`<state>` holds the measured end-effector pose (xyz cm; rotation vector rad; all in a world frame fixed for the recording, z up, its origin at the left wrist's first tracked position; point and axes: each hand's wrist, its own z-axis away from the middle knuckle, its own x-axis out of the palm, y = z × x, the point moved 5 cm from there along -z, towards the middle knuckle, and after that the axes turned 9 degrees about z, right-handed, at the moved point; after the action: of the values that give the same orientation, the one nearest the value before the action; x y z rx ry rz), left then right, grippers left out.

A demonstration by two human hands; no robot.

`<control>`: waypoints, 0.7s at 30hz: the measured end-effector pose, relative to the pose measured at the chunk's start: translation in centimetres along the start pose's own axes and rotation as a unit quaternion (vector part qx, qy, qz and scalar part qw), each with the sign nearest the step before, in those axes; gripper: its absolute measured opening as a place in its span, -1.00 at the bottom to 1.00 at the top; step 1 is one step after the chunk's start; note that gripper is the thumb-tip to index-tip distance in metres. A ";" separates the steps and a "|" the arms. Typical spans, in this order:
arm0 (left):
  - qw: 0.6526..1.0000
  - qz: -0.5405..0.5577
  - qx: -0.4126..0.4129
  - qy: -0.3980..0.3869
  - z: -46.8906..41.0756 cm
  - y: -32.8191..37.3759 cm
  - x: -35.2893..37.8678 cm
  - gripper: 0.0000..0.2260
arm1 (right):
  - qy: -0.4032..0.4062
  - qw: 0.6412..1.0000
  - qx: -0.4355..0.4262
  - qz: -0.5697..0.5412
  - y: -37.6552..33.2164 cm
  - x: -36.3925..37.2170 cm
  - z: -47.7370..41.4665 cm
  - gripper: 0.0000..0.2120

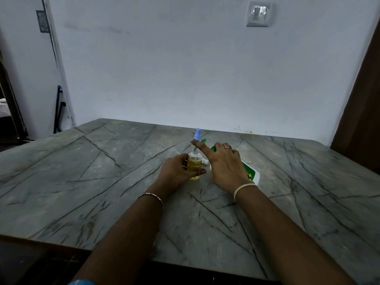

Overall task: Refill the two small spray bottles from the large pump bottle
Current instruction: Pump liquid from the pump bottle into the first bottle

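Observation:
My left hand (176, 169) grips a small clear bottle (194, 165) of yellow liquid that stands on the marble table (102, 171). A blue spray top (198, 134) rises right above its neck; I cannot tell whether it belongs to this bottle or to one behind it. My right hand (224, 163) lies over the large pump bottle (251, 174), white with a green label, which leans to the left. Its fingers curl over the green pump top (213, 149), and the index finger stretches straight toward the small bottle's neck. A small white part (205, 161) shows between the hands.
A thin white tube (178, 153) pokes out behind my left hand. The table meets a pale wall at the back. A brown door (362, 120) stands at the right, and a dark folded frame (59, 110) leans at the left.

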<state>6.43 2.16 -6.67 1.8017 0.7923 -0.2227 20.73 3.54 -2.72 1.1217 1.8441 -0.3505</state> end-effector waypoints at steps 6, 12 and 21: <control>1.000 0.002 -0.003 0.002 0.0 0.0 0.0 -0.48 | -0.011 1.000 0.009 0.002 -0.2 -0.1 -0.1 -0.17; 1.000 -0.004 0.003 0.000 0.1 0.1 0.0 -0.49 | -0.002 1.000 0.016 0.003 -0.5 -0.2 -0.3 -0.23; 1.000 0.000 0.004 0.000 0.2 0.4 0.0 -0.49 | -0.012 1.000 0.011 -0.007 0.0 0.1 0.1 -0.19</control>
<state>6.67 1.91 -6.45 1.8090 0.7929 -0.2268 20.74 3.53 -2.83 1.1165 1.8324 -0.3918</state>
